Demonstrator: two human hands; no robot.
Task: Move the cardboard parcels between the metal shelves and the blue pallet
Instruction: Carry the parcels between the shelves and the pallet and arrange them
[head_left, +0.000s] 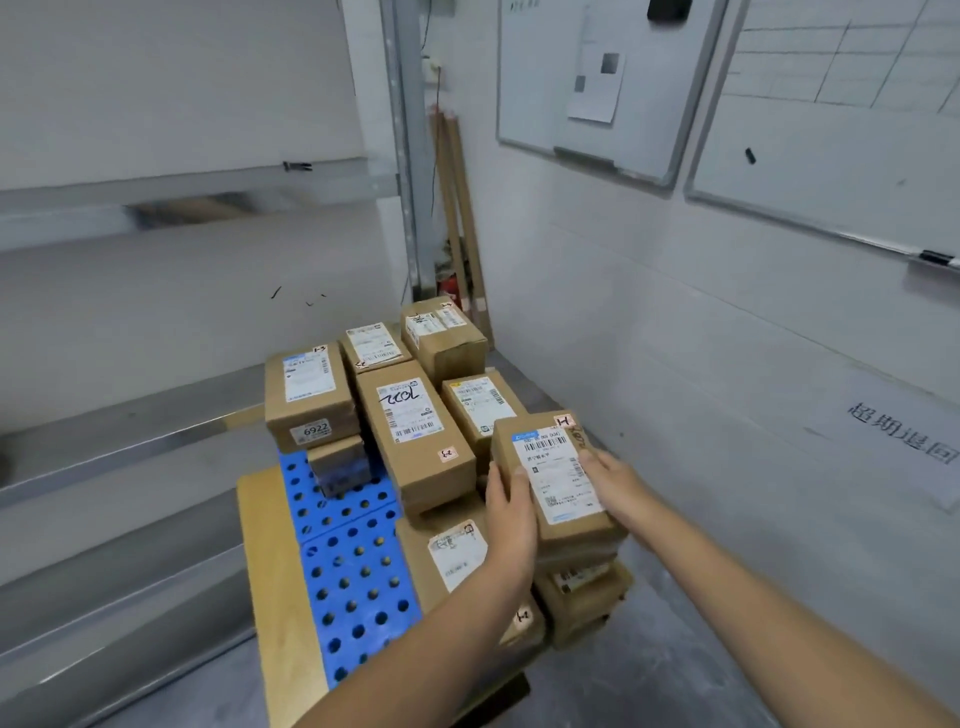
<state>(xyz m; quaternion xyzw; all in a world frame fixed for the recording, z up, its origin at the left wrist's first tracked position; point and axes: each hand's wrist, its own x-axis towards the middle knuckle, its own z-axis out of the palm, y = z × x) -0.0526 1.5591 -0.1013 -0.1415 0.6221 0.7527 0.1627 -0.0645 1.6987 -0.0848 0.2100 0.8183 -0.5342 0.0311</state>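
We see a pale grey wall (649, 322) at 1 o'clock. Two whiteboards hang on it. The first whiteboard (540, 104), at 12 o'clock, has a sheet of paper (597, 88) stuck on it. The second whiteboard (831, 171), at 2 o'clock, has thin lines drawn on it. A black marker (935, 257) lies on its tray. Black writing (904, 431) is on the wall at 3 o'clock. Long wooden sticks (460, 208) lean in the corner at 12 o'clock, with something red (450, 288) at their feet. The floor (691, 649) at 5 o'clock is grey.
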